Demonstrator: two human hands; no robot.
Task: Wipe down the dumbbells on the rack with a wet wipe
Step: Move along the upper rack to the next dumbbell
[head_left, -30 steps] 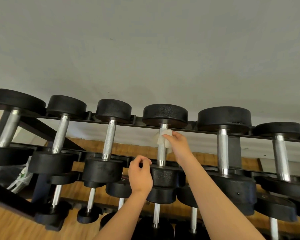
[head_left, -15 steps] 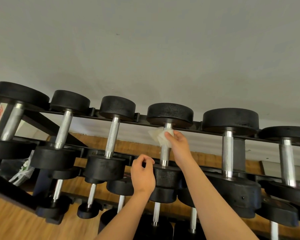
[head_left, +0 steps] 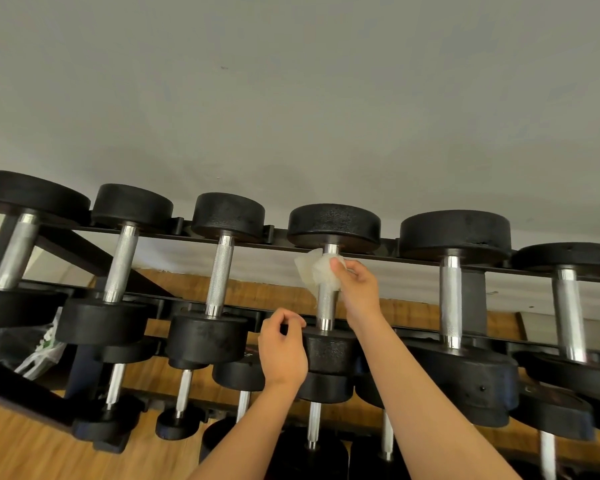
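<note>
Six dumbbells [head_left: 227, 213] show on the rack [head_left: 278, 235] top row; we're on the fourth dumbbell [head_left: 333, 223], centre frame, right hand [head_left: 359, 289] pinching the wet wipe [head_left: 312, 271] against the top of its steel handle [head_left: 326, 306], just under the upper head. Left hand [head_left: 283, 348] sits with fingers curled at the rim of that dumbbell's lower head; we can't tell if it actually grips. We judge the job partway: nothing shows which others are clean, and the two at right plus the lower rows likely remain.
</note>
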